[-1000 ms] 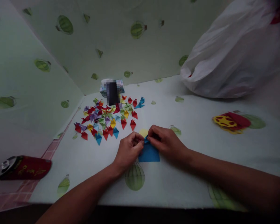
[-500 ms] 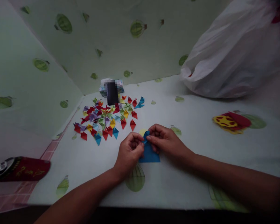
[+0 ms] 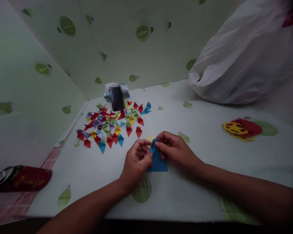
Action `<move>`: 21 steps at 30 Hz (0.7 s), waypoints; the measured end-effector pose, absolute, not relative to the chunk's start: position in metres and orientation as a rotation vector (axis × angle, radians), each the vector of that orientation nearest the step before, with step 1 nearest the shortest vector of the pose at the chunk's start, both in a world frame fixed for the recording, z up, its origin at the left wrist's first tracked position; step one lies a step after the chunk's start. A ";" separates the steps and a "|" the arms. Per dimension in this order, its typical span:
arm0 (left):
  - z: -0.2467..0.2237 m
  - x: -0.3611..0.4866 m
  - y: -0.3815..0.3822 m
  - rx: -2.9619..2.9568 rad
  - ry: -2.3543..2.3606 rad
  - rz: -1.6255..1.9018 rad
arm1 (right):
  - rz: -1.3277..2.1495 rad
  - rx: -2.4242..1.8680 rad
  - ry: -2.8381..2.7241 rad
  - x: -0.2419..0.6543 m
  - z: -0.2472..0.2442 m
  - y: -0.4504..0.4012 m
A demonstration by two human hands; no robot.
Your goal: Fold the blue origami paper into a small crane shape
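Red can [image 3: 26, 178]: yellow lettering I couldn't read, by the worktop's [image 3: 88, 172] left edge.
Folded blue paper [image 3: 153, 147]: left hand [image 3: 138, 159] and right hand [image 3: 174, 145] pinched it.

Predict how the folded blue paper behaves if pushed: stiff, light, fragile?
Probably light: the folded blue paper is small, pinched by the right hand. Likely stiffer than a flat sheet, given its folds. Perhaps easily crushed, as it looks thin.

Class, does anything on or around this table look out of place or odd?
The red can at far left looks tipped sideways, though lens distortion may explain that. Behind the paper shapes, a dark object looks oddly blocky.
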State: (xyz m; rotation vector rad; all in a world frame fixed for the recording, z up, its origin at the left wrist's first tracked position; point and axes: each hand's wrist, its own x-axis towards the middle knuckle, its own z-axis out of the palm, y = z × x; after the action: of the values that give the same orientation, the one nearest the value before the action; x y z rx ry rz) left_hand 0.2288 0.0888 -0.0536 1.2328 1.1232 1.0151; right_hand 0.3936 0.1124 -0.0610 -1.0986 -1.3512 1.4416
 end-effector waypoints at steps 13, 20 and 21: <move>-0.062 0.231 0.081 1.689 1.258 1.035 | 0.643 -1.202 -1.761 0.394 -0.055 0.103; -0.060 0.230 0.087 1.331 1.225 1.110 | 1.110 -1.087 -1.553 0.393 -0.061 0.107; -0.059 0.230 0.088 1.282 1.201 1.127 | 1.198 -1.081 -1.498 0.393 -0.062 0.108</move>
State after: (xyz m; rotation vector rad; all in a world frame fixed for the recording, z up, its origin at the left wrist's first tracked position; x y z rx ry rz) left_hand 0.2303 0.0876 -0.0594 1.2821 1.2012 1.1275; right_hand 0.3926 0.1081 -0.0616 -1.0809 -1.4984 1.1976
